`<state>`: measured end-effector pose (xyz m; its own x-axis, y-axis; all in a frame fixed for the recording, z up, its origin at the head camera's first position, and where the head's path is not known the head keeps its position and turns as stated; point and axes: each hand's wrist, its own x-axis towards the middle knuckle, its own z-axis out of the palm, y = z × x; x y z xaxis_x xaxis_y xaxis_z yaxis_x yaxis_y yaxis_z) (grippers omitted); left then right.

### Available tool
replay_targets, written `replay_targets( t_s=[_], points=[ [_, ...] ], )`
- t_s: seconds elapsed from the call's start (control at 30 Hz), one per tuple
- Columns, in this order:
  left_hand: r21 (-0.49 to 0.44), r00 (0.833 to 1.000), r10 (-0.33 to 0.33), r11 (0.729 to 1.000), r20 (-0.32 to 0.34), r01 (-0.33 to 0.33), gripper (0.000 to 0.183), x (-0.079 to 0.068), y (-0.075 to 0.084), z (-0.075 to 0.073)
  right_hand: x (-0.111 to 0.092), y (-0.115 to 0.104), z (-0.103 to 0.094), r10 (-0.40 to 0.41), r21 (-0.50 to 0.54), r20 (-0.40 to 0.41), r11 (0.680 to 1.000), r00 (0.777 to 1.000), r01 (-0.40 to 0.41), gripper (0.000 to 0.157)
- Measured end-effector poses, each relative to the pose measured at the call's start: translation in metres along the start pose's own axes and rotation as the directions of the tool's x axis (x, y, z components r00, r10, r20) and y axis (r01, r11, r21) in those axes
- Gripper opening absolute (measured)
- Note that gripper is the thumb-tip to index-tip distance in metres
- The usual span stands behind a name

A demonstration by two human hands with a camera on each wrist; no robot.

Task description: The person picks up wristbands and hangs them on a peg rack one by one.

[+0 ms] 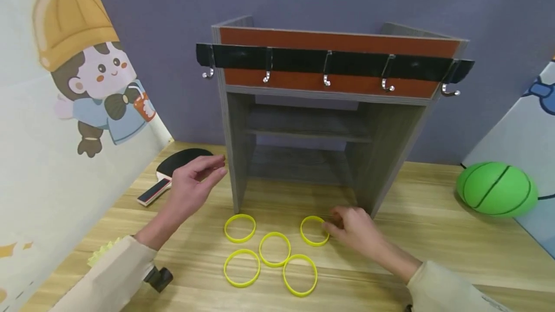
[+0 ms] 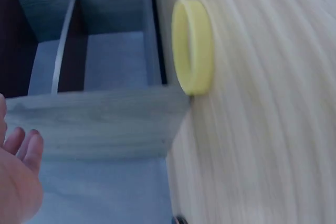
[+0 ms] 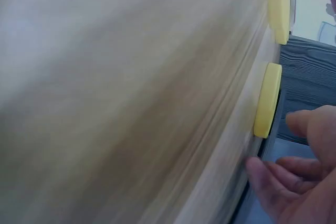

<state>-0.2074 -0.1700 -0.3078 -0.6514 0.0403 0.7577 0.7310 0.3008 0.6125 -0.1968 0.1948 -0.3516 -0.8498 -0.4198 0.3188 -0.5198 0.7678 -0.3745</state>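
Note:
Several thin yellow rings lie flat on the wooden table in front of a grey shelf unit (image 1: 390,143). My right hand (image 1: 357,229) is low over the table beside the upper right ring (image 1: 302,230). Its fingertips are at that ring's right edge; in the right wrist view, thumb and fingers are spread apart near the ring (image 3: 268,100), not pinching it. Raised by the unit's left side panel, my left hand (image 1: 197,182) holds nothing, fingers loosely bent. Below it lies the upper left ring (image 1: 226,228), which also shows in the left wrist view.
A black strip (image 1: 299,57) with several metal hooks (image 1: 326,80) crosses the unit's red front board (image 1: 277,36). A table tennis bat (image 1: 182,160) lies at the left, behind my left hand. A green ball (image 1: 498,189) sits at the right. A spiky yellow object (image 1: 101,253) is partly behind my left sleeve.

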Motion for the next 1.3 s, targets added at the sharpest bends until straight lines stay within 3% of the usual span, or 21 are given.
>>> replay_targets(
  t_s=[0.07,0.2,0.53,0.7,0.83,0.97,1.13,1.3],
  points=[
    [-0.072,0.999,-0.011,0.997,-0.041,0.008,0.025,0.005,0.010,0.006,0.005,-0.001,0.004,0.044,0.021,0.028,0.999,0.999,-0.045,0.032],
    [-0.123,0.993,-0.014,0.992,-0.114,0.000,0.020,0.013,0.027,0.014,0.014,0.001,0.009,0.101,0.076,0.077,0.991,0.992,-0.107,0.023],
    [-0.200,0.971,-0.091,0.979,-0.221,0.047,0.014,0.019,0.031,0.020,0.016,0.008,0.010,0.075,0.128,0.090,0.988,0.993,-0.086,0.005],
    [-0.198,0.966,-0.121,0.977,-0.228,0.076,0.012,0.019,0.031,0.019,0.015,0.006,0.005,0.171,0.226,0.115,0.955,0.979,-0.193,0.005],
    [-0.246,0.966,-0.136,0.966,-0.220,0.080,0.013,0.019,0.023,0.019,0.018,0.001,-0.009,0.262,0.386,0.168,0.869,0.950,-0.308,0.006],
    [-0.288,0.962,-0.175,0.951,-0.208,0.110,0.014,0.018,0.009,0.019,0.023,-0.008,-0.024,0.304,0.572,0.201,0.735,0.931,-0.364,0.011],
    [-0.320,0.949,-0.230,0.935,-0.217,0.153,0.015,0.015,0.003,0.020,0.031,-0.024,-0.035,0.316,0.746,0.176,0.575,0.932,-0.335,0.018],
    [-0.318,0.950,-0.214,0.939,-0.229,0.134,0.015,0.014,0.003,0.020,0.039,-0.046,-0.050,0.320,0.836,0.140,0.468,0.937,-0.285,0.021]
  ],
)
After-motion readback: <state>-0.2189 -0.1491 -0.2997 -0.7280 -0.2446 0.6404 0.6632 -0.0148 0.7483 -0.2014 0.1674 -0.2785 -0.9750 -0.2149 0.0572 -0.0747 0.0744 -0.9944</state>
